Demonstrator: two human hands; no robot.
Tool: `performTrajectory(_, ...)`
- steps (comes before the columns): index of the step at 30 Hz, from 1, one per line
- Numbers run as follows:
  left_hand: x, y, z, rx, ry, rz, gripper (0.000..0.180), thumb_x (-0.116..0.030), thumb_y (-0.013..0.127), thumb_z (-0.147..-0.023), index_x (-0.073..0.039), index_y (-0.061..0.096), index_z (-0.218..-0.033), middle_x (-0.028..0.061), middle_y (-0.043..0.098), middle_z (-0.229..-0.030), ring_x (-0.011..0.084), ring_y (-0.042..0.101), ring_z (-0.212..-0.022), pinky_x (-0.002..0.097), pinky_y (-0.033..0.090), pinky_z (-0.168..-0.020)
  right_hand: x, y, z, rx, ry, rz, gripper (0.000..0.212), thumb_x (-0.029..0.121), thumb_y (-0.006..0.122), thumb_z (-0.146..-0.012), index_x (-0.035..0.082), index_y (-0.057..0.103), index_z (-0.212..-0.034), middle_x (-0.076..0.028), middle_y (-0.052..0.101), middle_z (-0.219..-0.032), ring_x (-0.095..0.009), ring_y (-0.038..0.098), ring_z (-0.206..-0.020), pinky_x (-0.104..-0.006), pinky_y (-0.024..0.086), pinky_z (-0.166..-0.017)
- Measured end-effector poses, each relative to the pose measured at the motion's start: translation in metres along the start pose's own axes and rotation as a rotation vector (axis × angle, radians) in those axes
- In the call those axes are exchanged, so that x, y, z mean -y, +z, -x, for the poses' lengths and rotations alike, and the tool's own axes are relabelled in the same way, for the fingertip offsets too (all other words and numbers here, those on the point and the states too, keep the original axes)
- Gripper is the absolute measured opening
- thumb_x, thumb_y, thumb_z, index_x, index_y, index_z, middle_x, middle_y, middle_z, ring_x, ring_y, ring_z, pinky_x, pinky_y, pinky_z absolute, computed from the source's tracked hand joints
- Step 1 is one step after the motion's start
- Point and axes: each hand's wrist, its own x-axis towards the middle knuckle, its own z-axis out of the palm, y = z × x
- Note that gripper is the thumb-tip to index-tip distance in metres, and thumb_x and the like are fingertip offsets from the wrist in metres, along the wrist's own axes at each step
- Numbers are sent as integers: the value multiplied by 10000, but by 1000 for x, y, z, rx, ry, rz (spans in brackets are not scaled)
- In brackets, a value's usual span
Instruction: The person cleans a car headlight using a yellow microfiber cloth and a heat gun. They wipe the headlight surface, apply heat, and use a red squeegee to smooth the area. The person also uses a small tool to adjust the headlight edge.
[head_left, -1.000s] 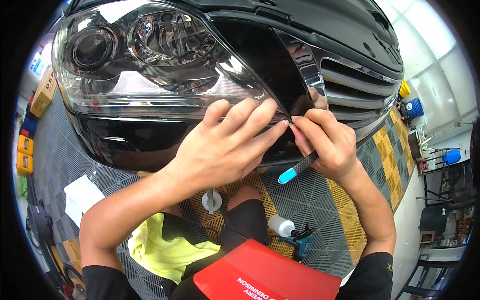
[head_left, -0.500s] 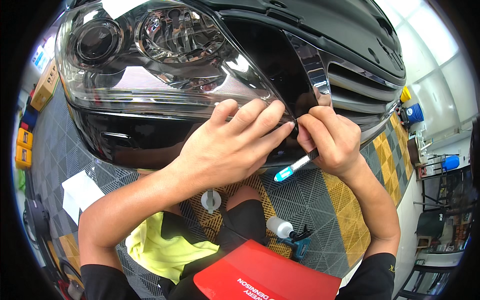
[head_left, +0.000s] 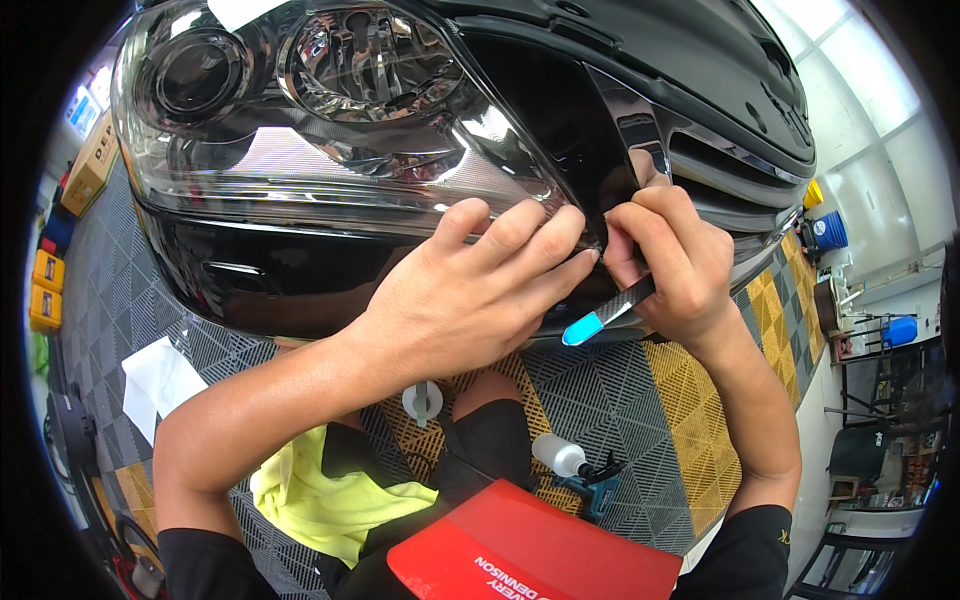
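My left hand [head_left: 470, 280] rests with fingers spread on the lower edge of a car headlight [head_left: 330, 130]. Its index fingertip presses at the lamp's lower inner corner, beside a glossy black body panel [head_left: 540, 95]. Just right of that fingertip, my right hand [head_left: 675, 255] is closed in a pinch close to the panel. A slim dark tool with a bright blue end [head_left: 590, 327] is tucked in the right hand, the blue end pointing down and left. Whether thumb and forefinger also pinch a bit of film is too small to tell.
The black bumper [head_left: 260, 275] curves below the lamp, and the grille [head_left: 730, 190] lies to the right. A yellow cloth [head_left: 330, 500] and a red panel [head_left: 540, 550] are near my lap. A spray bottle [head_left: 560, 455], white sheets [head_left: 160, 385] and a blue power tool [head_left: 600, 497] are below.
My right hand has moved slightly up and right, leaving a little gap from the left fingertip. The tool has turned in it. My left hand keeps its place on the lamp edge.
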Motion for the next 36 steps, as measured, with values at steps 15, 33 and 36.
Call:
performTrajectory(15,-7,-9,-2,34,-117,-20,595,-346,749,-876,-239,621,-1447,63,518,-1337,242,473,-1226,421,330,-1051,129,-5,104,-348,1075,-357,150,-32,693,-910,-5,583,-811,-55,597,-806,-77,452,-589,-248,355,-512)
performTrajectory(33,1,-49,6,-220,-74,354,363,-81,744,-803,-132,775,-1161,107,611,-1176,290,563,-1088,414,454,-910,219,1,143,-249,1524,-856,85,35,631,-1009,6,579,-1070,36,585,-874,-15,494,-749,-202,411,-672)
performTrajectory(36,-24,-91,43,-64,-181,709,308,-37,709,-821,-41,745,-1127,109,635,-994,283,596,-873,375,487,-775,214,-2,152,-213,1501,-949,98,18,598,-1016,-26,636,-1096,6,617,-875,-30,509,-726,-220,402,-619)
